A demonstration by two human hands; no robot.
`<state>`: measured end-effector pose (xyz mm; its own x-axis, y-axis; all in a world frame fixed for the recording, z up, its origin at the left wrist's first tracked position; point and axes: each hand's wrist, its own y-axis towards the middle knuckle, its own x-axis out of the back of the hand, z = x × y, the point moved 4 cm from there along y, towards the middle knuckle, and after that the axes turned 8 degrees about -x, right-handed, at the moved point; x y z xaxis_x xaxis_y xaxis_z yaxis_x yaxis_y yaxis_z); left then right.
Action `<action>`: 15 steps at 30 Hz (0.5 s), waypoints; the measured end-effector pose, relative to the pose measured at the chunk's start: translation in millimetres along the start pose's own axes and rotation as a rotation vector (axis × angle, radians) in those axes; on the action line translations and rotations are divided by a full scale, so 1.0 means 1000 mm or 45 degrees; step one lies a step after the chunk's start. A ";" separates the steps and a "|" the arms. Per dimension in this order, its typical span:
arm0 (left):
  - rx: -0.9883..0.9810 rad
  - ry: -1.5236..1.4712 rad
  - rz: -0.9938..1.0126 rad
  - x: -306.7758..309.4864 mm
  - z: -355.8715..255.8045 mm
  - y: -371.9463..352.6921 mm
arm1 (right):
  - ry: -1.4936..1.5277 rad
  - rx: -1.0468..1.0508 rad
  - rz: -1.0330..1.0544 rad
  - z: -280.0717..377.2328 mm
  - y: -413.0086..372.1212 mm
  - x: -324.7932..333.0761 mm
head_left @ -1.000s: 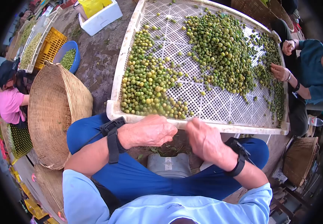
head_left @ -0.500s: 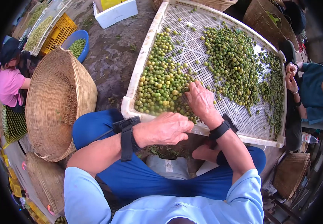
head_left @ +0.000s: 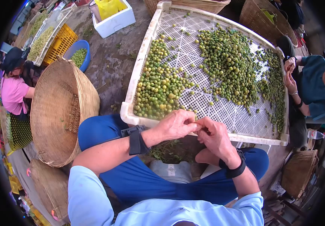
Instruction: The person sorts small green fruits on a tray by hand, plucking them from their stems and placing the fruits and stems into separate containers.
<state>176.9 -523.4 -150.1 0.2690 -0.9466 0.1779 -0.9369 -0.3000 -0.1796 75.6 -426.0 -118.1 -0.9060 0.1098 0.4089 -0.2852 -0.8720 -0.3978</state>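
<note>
Dull, damp-patched ground runs beneath a crowded work area, where a seated person in a light blue top bends both hands together at the near edge of a white mesh tray. Left hand and right hand meet at the fingertips, each drawn into a pinch; whether anything small is caught between them, one cannot tell. Directly below the fingers, leafy scraps litter the ground in front of a grey stool.

Just beyond the fingertips and to their left, small green and yellow fruit lies banked inside the tray; a larger heap spreads farther off to their right. The moment looks like close fingertip work on something small, and reaching the fruit from here would call for parting the hands and clearing the rim.

Left of the fingers, a big wicker basket leans open. Across the tray to their right, a co-worker sits with hands close together. Farthest off, up and left, stand a blue basin and a white box.
</note>
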 end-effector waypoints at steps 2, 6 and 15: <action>0.050 -0.137 0.155 -0.007 0.003 0.002 | -0.057 0.138 -0.049 -0.002 -0.006 0.000; 0.149 -0.213 0.344 -0.016 0.000 0.005 | -0.418 0.299 -0.055 -0.006 -0.017 0.009; -0.414 0.106 0.471 0.013 -0.032 0.004 | -0.318 0.389 0.386 -0.020 -0.033 -0.002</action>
<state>169.4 -533.6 -117.6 -0.1010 -0.9659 0.2386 -0.9909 0.1192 0.0632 80.8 -387.8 -122.9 -0.8206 -0.2556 0.5112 0.1183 -0.9510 -0.2856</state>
